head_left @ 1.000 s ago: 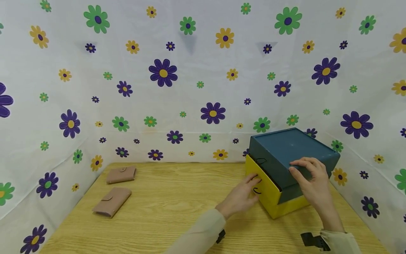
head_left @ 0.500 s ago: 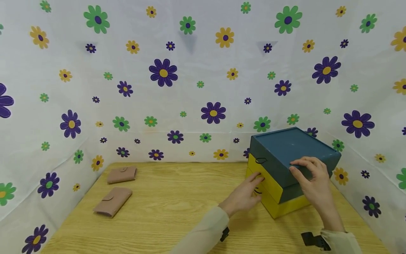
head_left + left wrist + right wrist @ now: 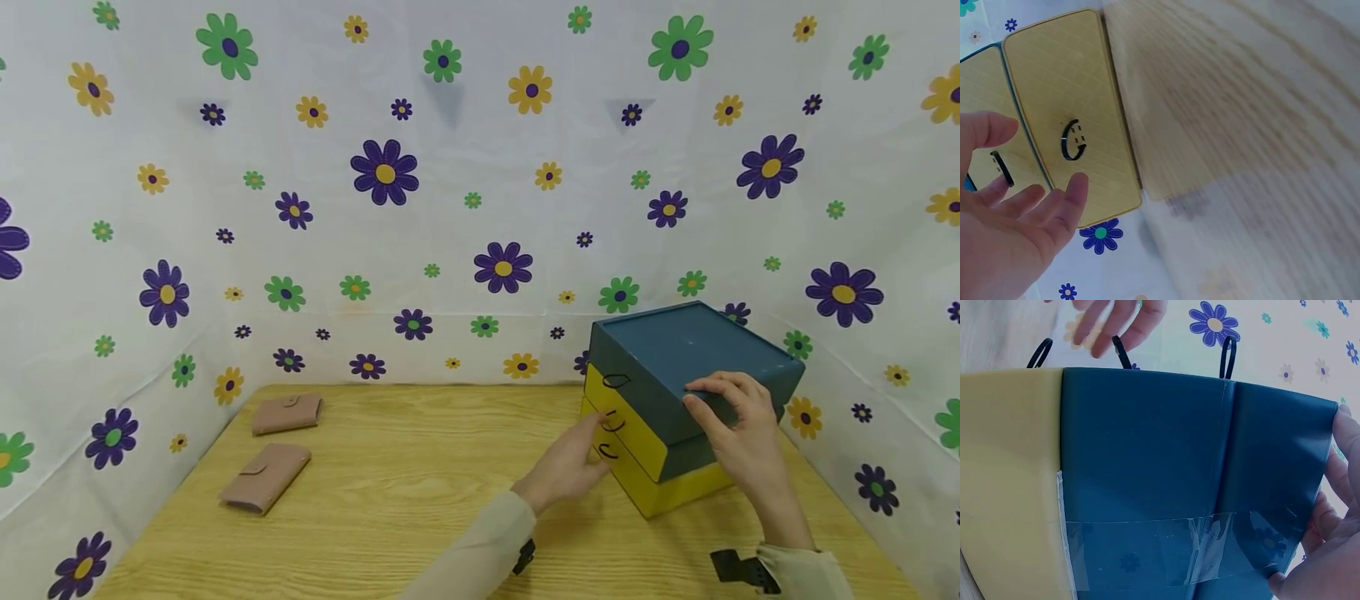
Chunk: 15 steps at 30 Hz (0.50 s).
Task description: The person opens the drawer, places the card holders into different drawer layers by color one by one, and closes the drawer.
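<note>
A small stack of drawers [image 3: 690, 350] stands at the table's right, with a blue top drawer and yellow fronts on the middle drawer [image 3: 637, 421] and the bottom drawer [image 3: 1041, 81]. Each front carries a black loop handle [image 3: 1074, 142]. My left hand [image 3: 566, 462] hovers in front of the middle and lower handles, its fingers spread and loosely bent around nothing. On the upper near edge of the blue casing rests my right hand [image 3: 742, 425]; in the right wrist view its fingers [image 3: 1338, 475] lie along that edge, thumb lower on the side.
Two pink snap wallets lie at the table's left, one farther back [image 3: 287, 412] and one nearer [image 3: 266, 479]. The wooden table [image 3: 420, 483] backs onto a white flower-printed curtain [image 3: 465, 125]. Clear tape [image 3: 1147, 550] runs across the stack's side.
The middle drawer, which stuck out a second ago, has slid in flush, uncovering the top handle. My left hand has then drawn back slightly from its front. My right hand stays in place.
</note>
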Available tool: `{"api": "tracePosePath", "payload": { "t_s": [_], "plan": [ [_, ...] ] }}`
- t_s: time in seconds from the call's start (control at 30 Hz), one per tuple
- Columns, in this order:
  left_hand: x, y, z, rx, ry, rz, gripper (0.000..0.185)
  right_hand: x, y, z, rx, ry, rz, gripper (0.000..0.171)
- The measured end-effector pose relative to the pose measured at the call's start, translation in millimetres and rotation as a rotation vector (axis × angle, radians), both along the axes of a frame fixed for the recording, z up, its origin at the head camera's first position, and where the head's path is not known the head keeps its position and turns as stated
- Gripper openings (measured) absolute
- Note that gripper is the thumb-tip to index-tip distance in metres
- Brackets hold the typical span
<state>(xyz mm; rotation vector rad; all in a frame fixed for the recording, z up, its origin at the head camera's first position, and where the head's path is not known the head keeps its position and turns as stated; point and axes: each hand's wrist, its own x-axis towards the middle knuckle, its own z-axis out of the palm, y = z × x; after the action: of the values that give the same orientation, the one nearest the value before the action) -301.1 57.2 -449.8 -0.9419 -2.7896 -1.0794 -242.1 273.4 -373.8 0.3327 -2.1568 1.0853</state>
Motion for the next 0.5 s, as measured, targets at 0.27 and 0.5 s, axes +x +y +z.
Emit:
{"api": "tracePosePath", "payload": {
  "t_s": [0.27, 0.5],
  "plan": [
    [-1.5, -2, -8.9, 0.117, -0.072, 0.055, 0.046, 0.4, -1, -1.5, -0.001, -0.004, 0.002, 0.014],
    [-6.1, 0, -12.8, -0.032, -0.044, 0.061, 0.034, 0.9, 0, 0.4, -0.012, -0.005, 0.012, 0.014]
  ]
}}
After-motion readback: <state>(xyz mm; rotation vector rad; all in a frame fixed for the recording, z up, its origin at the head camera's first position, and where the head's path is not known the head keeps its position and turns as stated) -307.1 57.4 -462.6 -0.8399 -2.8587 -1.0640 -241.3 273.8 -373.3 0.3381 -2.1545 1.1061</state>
